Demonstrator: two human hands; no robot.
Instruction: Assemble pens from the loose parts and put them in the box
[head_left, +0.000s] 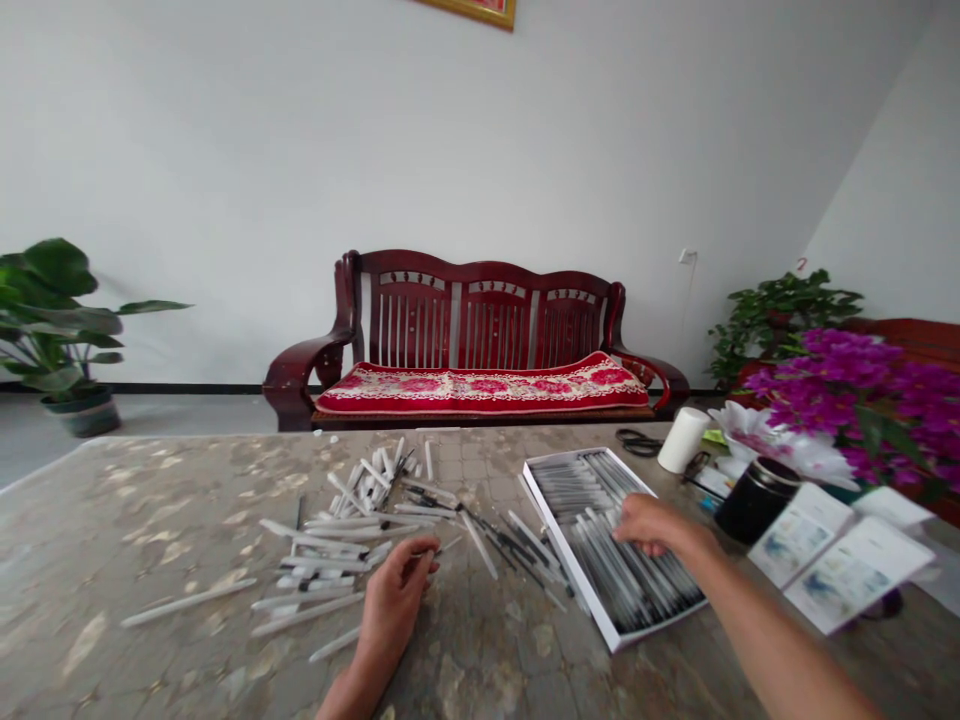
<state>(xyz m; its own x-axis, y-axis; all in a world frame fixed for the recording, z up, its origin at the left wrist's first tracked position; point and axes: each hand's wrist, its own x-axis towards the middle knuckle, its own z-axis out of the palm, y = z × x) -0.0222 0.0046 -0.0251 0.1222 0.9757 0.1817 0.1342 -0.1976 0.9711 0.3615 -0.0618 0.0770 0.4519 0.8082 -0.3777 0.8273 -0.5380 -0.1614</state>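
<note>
The surface (pixel 225 670) is carrying a white box (pixel 619 641). The right hand (pixel 651 522) is curling over it, the left hand (pixel 401 580) outside it; I cannot tell whether either grip is grasping anything. Boxed pens (pixel 611 570) are lying inside, loose pens (pixel 330 548) near the left hand.

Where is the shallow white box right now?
In the head view, the white box lies on the table right of centre, with the right hand over it and the black cup to its right.
</note>
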